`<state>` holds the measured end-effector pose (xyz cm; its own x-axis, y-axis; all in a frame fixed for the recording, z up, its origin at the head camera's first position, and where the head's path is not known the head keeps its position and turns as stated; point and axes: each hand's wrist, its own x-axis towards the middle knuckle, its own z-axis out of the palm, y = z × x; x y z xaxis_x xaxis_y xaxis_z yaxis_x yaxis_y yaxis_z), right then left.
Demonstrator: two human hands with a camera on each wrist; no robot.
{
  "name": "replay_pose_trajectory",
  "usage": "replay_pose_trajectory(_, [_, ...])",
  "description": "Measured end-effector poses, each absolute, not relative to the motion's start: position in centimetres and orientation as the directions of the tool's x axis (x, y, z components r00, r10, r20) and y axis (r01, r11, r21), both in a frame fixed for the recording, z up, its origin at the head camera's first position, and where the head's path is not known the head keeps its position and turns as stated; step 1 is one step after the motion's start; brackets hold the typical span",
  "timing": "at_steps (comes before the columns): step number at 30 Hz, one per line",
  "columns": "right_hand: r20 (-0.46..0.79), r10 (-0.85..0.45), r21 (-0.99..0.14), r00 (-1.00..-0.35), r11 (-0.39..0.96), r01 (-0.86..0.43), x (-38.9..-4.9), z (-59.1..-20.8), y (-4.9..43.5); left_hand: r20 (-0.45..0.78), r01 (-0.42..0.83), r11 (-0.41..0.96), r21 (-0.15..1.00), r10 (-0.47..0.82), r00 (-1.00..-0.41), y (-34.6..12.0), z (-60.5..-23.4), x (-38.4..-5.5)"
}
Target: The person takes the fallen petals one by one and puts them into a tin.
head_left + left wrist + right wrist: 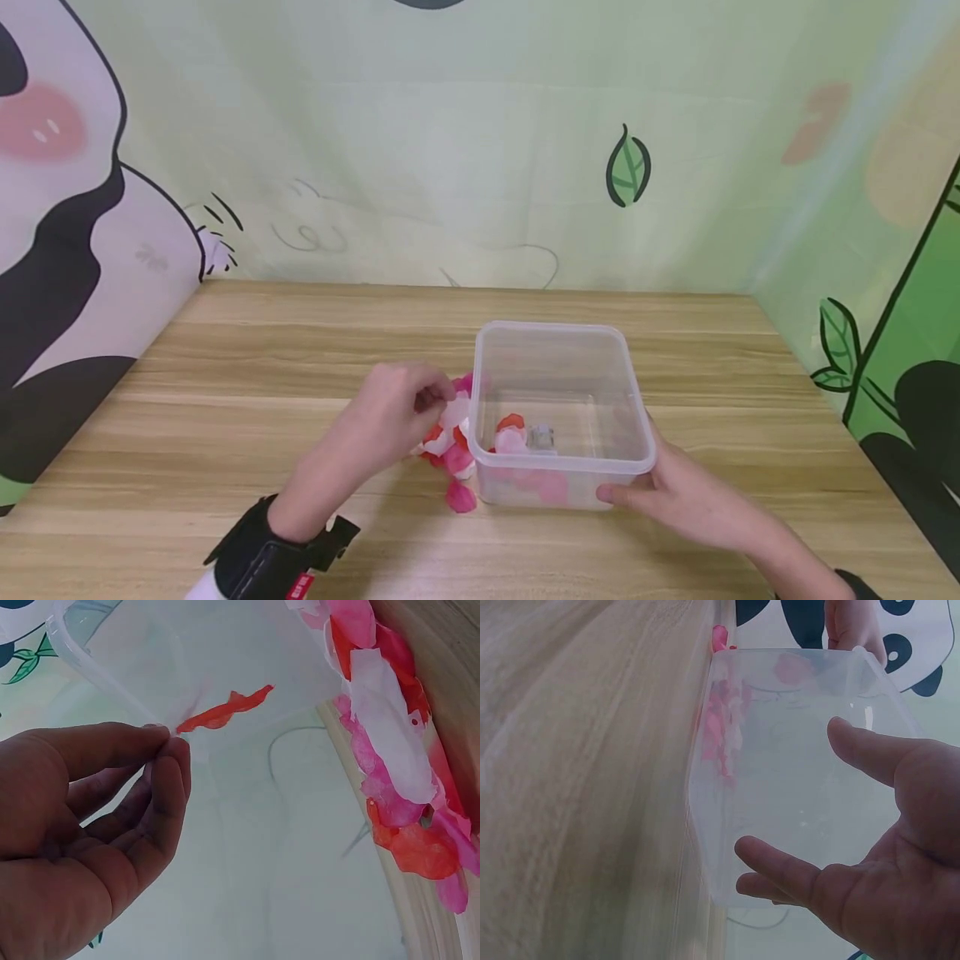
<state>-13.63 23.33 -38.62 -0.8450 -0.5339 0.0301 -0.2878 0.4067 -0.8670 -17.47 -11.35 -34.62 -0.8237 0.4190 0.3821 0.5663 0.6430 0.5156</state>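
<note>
Head view: few pink and red fabric petals point(517, 435) already seen inside clear plastic box point(622, 392) on wooden worktop point(225, 392); larger pile point(450, 454) left outside, beside left wall.

Left wrist view: single red petal point(225, 712) pinched by left hand point(90, 825).

Right wrist view: box wall steadied by right hand point(885, 855), fingers straight.

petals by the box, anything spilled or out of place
Mostly yes: a heap of petals lies on the table against the clear box, only a few inside. The left hand pinches one; the right hand steadies the box.
</note>
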Motion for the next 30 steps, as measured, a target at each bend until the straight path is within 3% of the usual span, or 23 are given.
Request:
replay_pose_trajectory(14, [0.034, -0.534, -0.867, -0.845, 0.405, -0.291, -13.59, -38.57, 23.27, 0.417, 0.584, 0.627, 0.515, 0.413, -0.810, -11.25, -34.63, -17.60])
replay_pose_trajectory(21, [0.032, -0.529, -0.866, -0.848, 0.409, -0.288, -13.58, -38.52, 23.29, 0.445, 0.556, 0.603, 0.572, 0.341, -0.828, -11.22, -34.31, -17.43])
replay_pose_trajectory(30, [0.031, -0.533, -0.869, -0.846, 0.404, -0.286, -13.60, -38.60, 23.32, 0.606, 0.626, 0.560, 0.543, 0.254, -0.753, -11.09, -34.15, -17.39])
